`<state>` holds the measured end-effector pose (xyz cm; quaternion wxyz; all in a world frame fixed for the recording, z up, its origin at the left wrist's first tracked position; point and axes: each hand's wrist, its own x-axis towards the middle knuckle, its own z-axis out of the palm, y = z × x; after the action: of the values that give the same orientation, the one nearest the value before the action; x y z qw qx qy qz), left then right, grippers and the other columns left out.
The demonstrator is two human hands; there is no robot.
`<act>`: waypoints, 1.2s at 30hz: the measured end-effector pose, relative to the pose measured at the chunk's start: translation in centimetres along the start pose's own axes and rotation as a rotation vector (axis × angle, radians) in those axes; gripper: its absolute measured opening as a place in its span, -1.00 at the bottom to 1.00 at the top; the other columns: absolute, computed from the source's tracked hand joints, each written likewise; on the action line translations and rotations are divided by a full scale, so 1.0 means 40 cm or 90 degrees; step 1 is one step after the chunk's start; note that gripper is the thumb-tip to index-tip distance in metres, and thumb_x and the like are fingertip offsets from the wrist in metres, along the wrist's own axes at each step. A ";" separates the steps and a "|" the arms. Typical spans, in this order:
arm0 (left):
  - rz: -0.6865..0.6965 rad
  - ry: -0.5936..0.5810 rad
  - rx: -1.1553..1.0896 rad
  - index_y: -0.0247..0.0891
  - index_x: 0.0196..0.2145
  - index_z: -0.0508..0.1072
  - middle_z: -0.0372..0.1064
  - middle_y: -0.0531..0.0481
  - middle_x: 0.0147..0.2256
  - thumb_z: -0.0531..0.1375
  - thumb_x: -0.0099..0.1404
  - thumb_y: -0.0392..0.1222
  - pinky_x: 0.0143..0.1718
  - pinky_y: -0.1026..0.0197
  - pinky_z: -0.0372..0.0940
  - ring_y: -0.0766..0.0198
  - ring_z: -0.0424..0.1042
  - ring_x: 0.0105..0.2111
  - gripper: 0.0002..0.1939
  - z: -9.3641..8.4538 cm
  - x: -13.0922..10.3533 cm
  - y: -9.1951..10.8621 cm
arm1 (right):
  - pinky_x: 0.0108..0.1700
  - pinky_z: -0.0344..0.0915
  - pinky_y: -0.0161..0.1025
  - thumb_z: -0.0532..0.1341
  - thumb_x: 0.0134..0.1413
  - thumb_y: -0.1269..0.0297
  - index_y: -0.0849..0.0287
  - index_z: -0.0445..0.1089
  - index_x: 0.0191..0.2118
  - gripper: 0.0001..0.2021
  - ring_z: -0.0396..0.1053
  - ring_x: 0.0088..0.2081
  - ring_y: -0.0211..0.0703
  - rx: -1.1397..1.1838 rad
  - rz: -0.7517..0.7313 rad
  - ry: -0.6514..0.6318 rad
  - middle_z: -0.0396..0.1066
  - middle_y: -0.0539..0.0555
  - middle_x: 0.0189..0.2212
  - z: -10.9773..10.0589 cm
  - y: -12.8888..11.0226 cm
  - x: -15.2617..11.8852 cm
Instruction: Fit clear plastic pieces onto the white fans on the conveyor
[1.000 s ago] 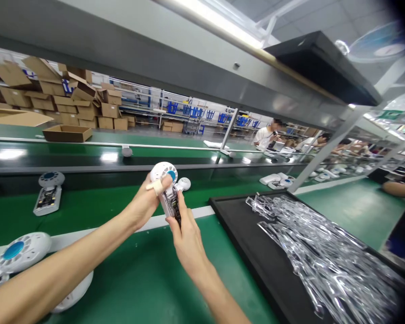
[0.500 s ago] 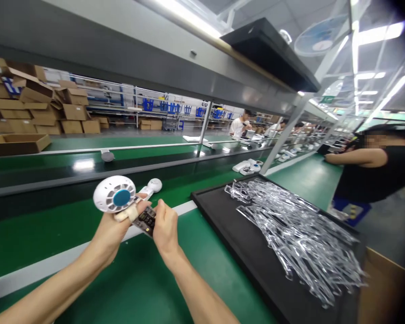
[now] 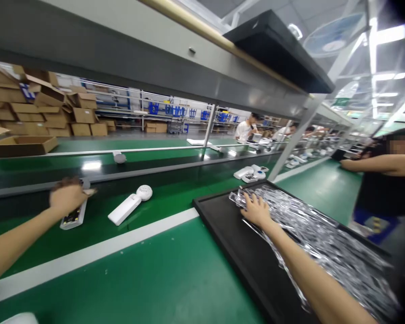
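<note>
My left hand (image 3: pixel 66 198), smeared by motion, is over a handheld fan (image 3: pixel 74 219) on the green belt. The fan's handle shows a circuit board inside, and its head is mostly hidden. Whether the fingers grip it I cannot tell. Right of it lies a white handheld fan (image 3: pixel 125 209), its round grilled head pointing away from me. On the right, my right hand (image 3: pixel 257 211) reaches over a black tray (image 3: pixel 222 234), fingers spread on the near-left end of a heap of shiny, clear-looking strip frames (image 3: pixel 310 225).
Several white fan parts (image 3: pixel 251 173) lie behind the tray. A white rounded part (image 3: pixel 20 318) shows at the bottom left. A metal post (image 3: pixel 293 135) and an overhead beam (image 3: pixel 175 58) frame the line. A co-worker in black (image 3: pixel 384 180) stands at right; cardboard boxes (image 3: pixel 37 117) are stacked far left.
The fan with the exposed board has gone from between both hands to the belt at left, under my left hand. My right hand has moved right onto the heap in the tray.
</note>
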<state>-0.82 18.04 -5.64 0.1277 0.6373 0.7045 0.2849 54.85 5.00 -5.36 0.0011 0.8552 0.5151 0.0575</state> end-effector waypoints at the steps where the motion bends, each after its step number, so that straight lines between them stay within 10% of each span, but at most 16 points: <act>1: 0.004 0.045 0.105 -0.26 -0.01 0.33 0.45 -0.27 -0.15 0.16 0.08 0.24 -0.13 -0.21 0.29 -0.36 0.33 0.01 -0.36 0.013 -0.008 0.038 | 0.18 -0.02 0.20 0.13 0.07 0.34 0.25 0.03 0.31 -0.34 -0.04 0.29 0.37 -0.019 0.001 -0.022 0.04 0.38 0.28 0.013 0.010 0.028; 6: 0.046 -0.189 0.125 -0.30 0.25 0.10 0.34 -0.34 0.07 0.07 0.11 0.34 -0.10 0.04 0.30 -0.15 0.38 0.03 -0.09 0.157 -0.012 0.229 | -0.07 0.22 0.26 0.13 0.03 0.33 0.02 0.04 0.31 -0.33 0.18 0.14 0.46 -0.095 -0.017 -0.093 0.20 0.32 0.18 0.056 0.008 0.129; 11: 0.040 -0.242 0.150 -0.19 0.10 0.31 0.38 -0.34 0.00 0.30 -0.12 0.17 -0.09 -0.10 0.25 -0.28 0.41 -0.06 -0.18 0.251 -0.018 0.268 | -0.14 0.26 0.09 0.05 0.07 0.46 0.05 0.21 0.18 -0.48 0.15 0.12 0.35 -0.139 -0.087 -0.055 0.26 0.27 0.10 0.079 0.022 0.126; 22: 0.056 -0.181 -0.152 -0.24 -0.02 0.30 0.45 -0.17 -0.18 0.27 -0.01 0.21 -0.34 0.18 0.32 0.04 0.47 -0.24 -0.32 0.121 -0.033 0.243 | -0.12 0.25 -0.13 0.04 0.08 0.53 0.16 0.29 0.04 -0.60 0.28 -0.03 0.07 -0.095 -0.235 0.021 0.40 0.20 -0.08 -0.022 -0.013 -0.037; 28: 0.029 -0.209 -0.436 -0.23 -0.14 0.35 0.40 -0.02 -0.34 0.43 -0.18 0.08 -0.55 0.29 0.25 0.27 0.36 -0.47 -0.33 0.081 -0.105 0.295 | -0.10 0.34 -0.16 0.06 -0.04 0.63 0.13 0.32 -0.02 -0.55 0.32 -0.04 0.01 -0.001 -0.429 -0.006 0.38 0.15 -0.03 -0.122 -0.222 -0.294; 36: -0.053 -0.342 -0.693 -0.29 -0.36 0.43 0.34 0.01 -0.49 0.44 -0.16 0.03 -0.60 0.31 0.24 0.33 0.31 -0.55 -0.53 0.021 -0.185 0.312 | 0.14 0.10 0.29 0.29 0.00 0.41 0.24 0.34 0.01 -0.61 0.15 0.17 0.31 -0.005 -0.645 -0.220 0.32 0.28 0.09 -0.104 -0.408 -0.512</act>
<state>11.08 11.38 -0.64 0.6194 0.5020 0.4249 0.4286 30.58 -5.64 -4.23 0.1167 0.4966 0.8553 -0.0902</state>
